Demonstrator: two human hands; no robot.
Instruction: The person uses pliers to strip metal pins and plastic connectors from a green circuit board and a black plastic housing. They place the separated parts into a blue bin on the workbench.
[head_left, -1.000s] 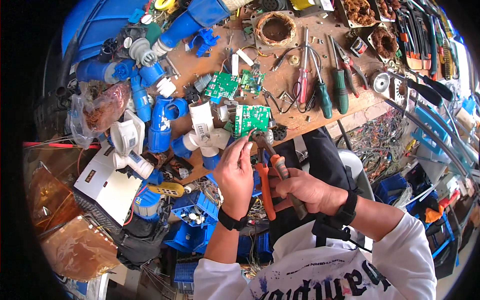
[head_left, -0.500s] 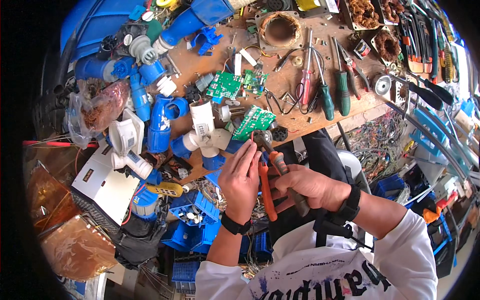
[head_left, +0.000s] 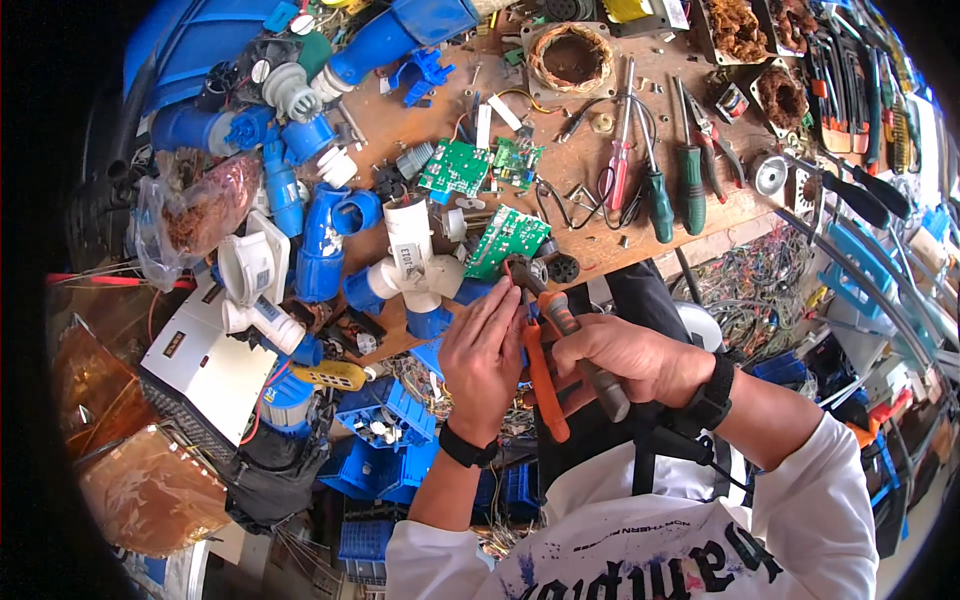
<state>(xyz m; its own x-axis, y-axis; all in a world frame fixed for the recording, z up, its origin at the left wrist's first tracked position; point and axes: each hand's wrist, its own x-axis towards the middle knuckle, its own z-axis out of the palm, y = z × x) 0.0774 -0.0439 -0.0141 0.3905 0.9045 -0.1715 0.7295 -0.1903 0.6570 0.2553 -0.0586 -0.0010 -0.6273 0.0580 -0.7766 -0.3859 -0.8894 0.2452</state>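
A: State the condition of the right hand.

B: The right hand (head_left: 640, 362) is closed around the pliers (head_left: 543, 378). The two handles stand apart. The jaws sit at the lower edge of the green circuit board (head_left: 508, 243); whether they bite on anything cannot be told.

A: And the left hand?

B: The left hand (head_left: 483, 350) has its fingers extended and held together. Their tips are at the same edge, beside a short red wire (head_left: 508, 268). Whether they pinch the wire or the board cannot be told.

A: Give the position of the board.

B: It is at the front edge of the wooden workbench (head_left: 592, 241), to the right of the white pipe fitting (head_left: 408, 255), tilted with its right end higher.

A: List differences from one second earlier.

B: The board then stood nearly square to view; it has since turned to its present slant. The lower ends of the pliers' handles have swung rightward, together with the right hand.

A: Surroundings?

B: Unchanged in arrangement. A second green board (head_left: 455, 168) lies beyond the first. Farther right lie the red screwdriver (head_left: 619, 172) and the green screwdriver (head_left: 691, 195).
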